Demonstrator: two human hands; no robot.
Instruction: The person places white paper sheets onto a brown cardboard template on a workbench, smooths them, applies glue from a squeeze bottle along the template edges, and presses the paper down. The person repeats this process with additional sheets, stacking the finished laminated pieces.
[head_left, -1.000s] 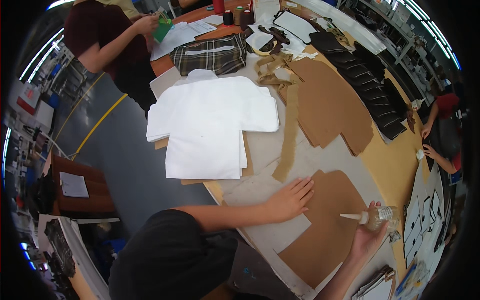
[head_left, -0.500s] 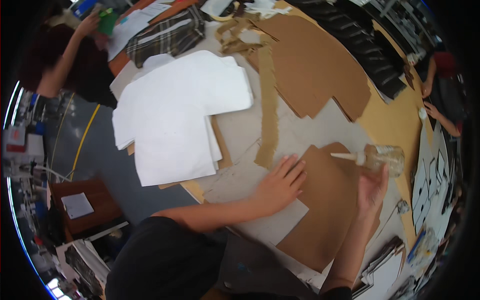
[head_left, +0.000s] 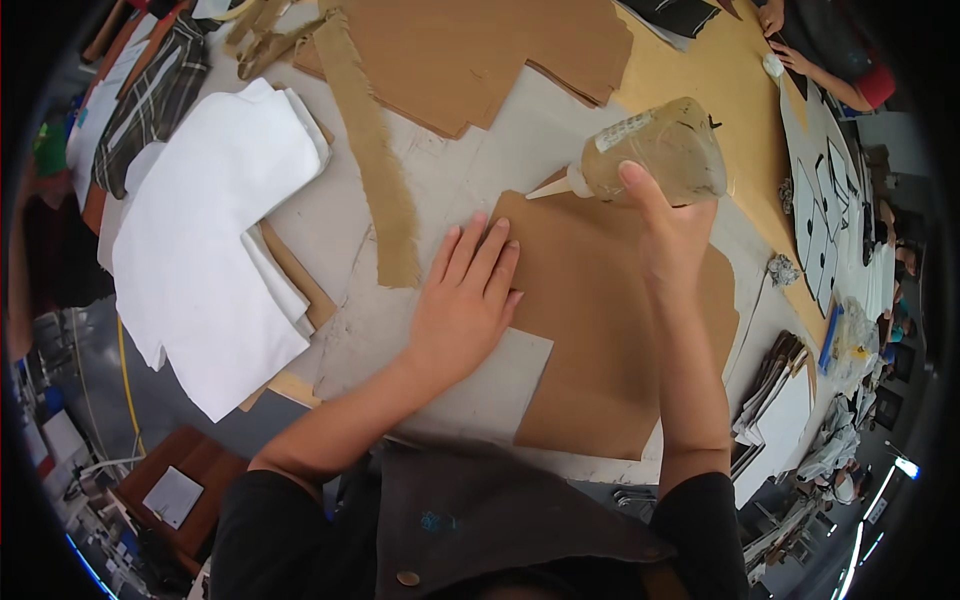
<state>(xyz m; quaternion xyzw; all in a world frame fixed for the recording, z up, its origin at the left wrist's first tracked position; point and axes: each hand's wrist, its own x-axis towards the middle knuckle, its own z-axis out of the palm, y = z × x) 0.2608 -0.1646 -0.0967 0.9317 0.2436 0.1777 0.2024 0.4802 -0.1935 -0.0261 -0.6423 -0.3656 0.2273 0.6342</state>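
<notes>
Brown sheet [head_left: 610, 290], dark plaid fabric [head_left: 165, 85]

On the surface [head_left: 745, 130], the cut sheet [head_left: 595, 310] lies near, with the bottle [head_left: 665, 155] over its far edge, the sheet stack [head_left: 455, 60] lies far behind, and the fabric strip [head_left: 378, 165] lies between the cut sheet and the left pile [head_left: 200, 220].

Wording nowhere coming out legible. Squeeze bottle [head_left: 668, 143] showing over far edge of brown sheet [head_left: 600, 290], carrying pale label [head_left: 622, 133] on side, near nozzle [head_left: 552, 188]; rows of dark print blurring, too small for reading. Dark mark [head_left: 715, 123] showing at bottle's base end, letter or smudge, cannot tell. Apron [head_left: 500, 505], hanging on wearer's side of brown sheet, bearing small blue emblem [head_left: 435, 521], its detail blurring.
</notes>
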